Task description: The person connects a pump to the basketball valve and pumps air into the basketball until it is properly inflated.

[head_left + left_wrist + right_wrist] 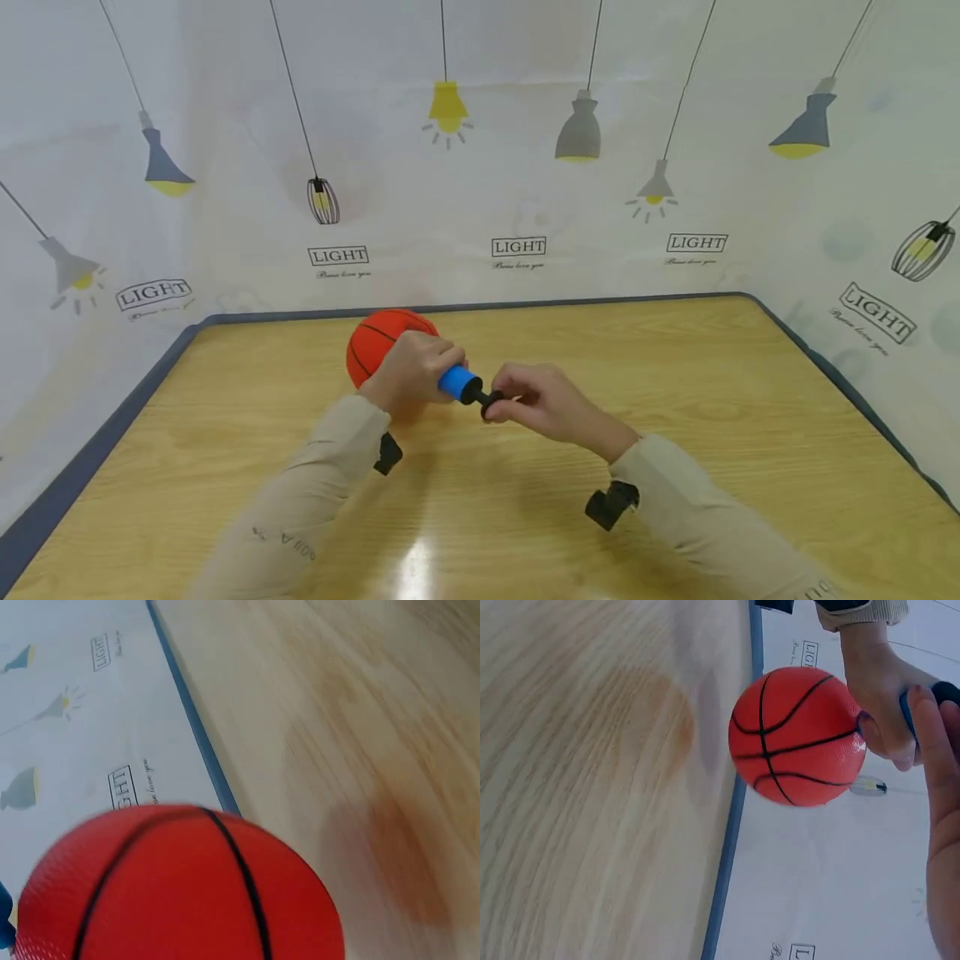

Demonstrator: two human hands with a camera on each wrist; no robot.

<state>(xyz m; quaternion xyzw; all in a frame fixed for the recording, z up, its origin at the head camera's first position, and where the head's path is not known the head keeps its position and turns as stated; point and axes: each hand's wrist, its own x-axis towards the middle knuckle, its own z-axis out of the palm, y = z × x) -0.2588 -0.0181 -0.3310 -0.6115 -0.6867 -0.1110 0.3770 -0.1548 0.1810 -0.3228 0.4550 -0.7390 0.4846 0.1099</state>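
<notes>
A small red toy basketball point(367, 346) with black lines is at the far end of a blue hand pump point(456, 382). My left hand point(412, 367) is wrapped round the pump's barrel, which it partly hides. At the pump's near end, my right hand point(547, 404) pinches the black handle point(491, 405) between thumb and fingers. The rod shows as a short black length between barrel and handle. In the right wrist view the ball point(791, 739) hangs over the table beside the left hand point(881, 694). The ball point(180, 892) fills the lower left wrist view.
A wood-grain table point(675, 375) spreads beneath both hands, with a dark blue edge strip point(570, 302) along its back. White cloth point(405, 192) printed with lamps and the word LIGHT surrounds it. Black wrist cameras point(611, 504) hang below the sleeves.
</notes>
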